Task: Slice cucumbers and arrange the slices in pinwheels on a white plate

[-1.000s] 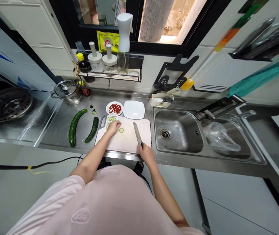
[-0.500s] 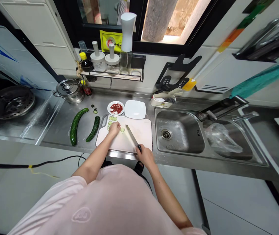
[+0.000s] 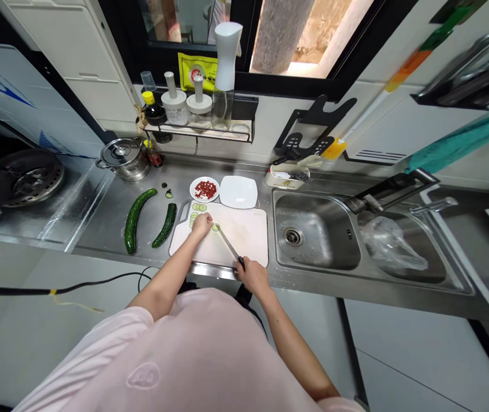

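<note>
My right hand [image 3: 253, 274] is closed around the black handle of a knife [image 3: 229, 247], its blade lying low over the white cutting board [image 3: 248, 229]. The blade's tip meets a cucumber slice [image 3: 216, 227] near the middle of the board. Just left of that slice, my left hand [image 3: 202, 225] rests on the board with fingers bent together; whether it holds anything is too small to tell. More pale green slices [image 3: 198, 207] lie at the board's upper left. Left of the board are a cut cucumber [image 3: 165, 226] and a longer, curved cucumber [image 3: 137, 221].
Behind the board stand a plate of red pieces [image 3: 204, 189] and a square white plate [image 3: 238, 192]. A lidded pot [image 3: 125, 160] is at the back left. The sink [image 3: 317, 229] lies to the right, under a faucet [image 3: 390, 191].
The knife in my right hand has moved left, and its tip has come to the slice beside my left hand. My left hand has barely moved.
</note>
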Motion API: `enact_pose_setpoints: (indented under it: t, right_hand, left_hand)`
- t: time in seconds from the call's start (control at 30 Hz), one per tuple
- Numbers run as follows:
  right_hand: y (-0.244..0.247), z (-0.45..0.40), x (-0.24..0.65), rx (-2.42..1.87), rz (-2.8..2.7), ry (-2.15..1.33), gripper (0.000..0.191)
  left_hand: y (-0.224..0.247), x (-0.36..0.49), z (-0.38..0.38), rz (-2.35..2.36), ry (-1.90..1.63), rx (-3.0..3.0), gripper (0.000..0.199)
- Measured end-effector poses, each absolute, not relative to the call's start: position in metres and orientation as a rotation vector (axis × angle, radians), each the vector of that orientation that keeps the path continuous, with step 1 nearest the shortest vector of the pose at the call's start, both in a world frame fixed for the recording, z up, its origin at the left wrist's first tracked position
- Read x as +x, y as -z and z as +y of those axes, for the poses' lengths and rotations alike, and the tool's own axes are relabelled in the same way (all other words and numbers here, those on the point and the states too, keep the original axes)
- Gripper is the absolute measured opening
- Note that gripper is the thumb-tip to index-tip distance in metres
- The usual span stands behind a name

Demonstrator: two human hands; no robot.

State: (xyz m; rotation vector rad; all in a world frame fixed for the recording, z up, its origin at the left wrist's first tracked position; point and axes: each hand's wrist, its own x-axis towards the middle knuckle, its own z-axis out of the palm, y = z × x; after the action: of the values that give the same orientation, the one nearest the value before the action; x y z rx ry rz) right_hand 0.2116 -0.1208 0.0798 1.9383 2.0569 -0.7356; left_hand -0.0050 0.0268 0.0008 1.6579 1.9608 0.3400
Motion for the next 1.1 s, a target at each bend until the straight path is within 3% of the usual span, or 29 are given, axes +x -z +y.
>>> enact_pose_setpoints:
  t: [1.1]
  right_hand:
    - [-0.0819, -0.1207, 0.2051, 1.925, 2.036, 0.712, 0.036]
  left_hand:
    - [0.0004, -0.0047, 0.0292, 1.976, -0.317, 1.615, 0.014]
